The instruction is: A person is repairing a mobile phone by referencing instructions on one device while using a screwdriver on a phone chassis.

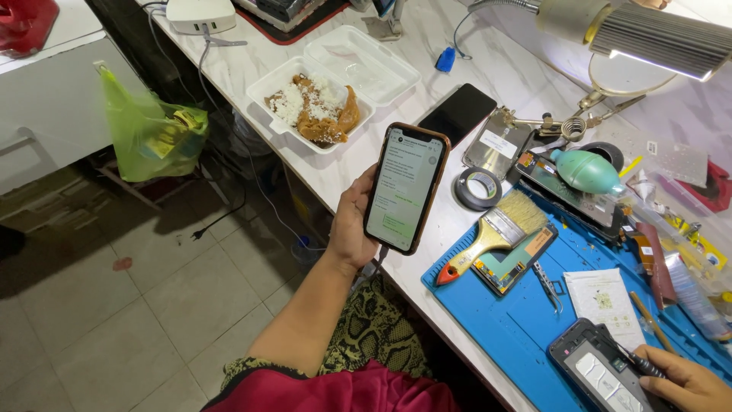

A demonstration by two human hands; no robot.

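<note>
Fingers of the left hand (352, 221) grip a lit phone (404, 187) upright; right hand (686, 378) seemingly pinches a dark tool (637, 360).

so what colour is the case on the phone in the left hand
Orange-brown, seen around the edge of the phone held up by the left hand; head view.

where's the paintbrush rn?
Head view: the paintbrush lies on the blue mat's left edge, right of the phone in the left hand.

A phone-repair workbench: blue work mat (518, 320), opened phone (602, 378), tweezers (547, 286), brush (496, 233), lamp (656, 34).
</note>
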